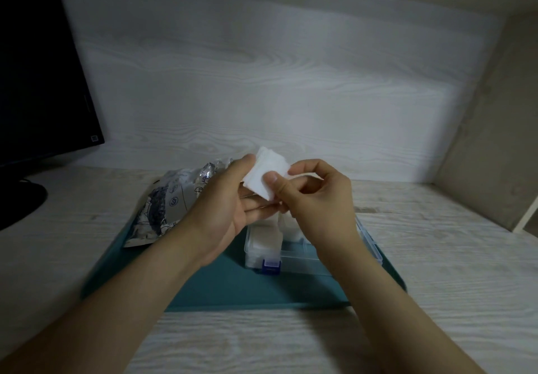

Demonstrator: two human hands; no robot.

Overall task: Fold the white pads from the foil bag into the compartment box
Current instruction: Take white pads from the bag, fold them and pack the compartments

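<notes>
We hold one white pad point(266, 174) in the air above the box point(294, 255); left hand point(227, 199) pinches its left edge under the thumb, right hand point(314, 199) pinches its right corner, thumb on top; pad looks near square, tilted, no clear long axis. Box sits straight below both hands on a teal tray point(233, 283); white pads lie in its left compartments; right hand hangs over it, the nearer one; foil bag point(171, 202) lies left of the box. Our judgement: fold first, then a short drop down.
</notes>
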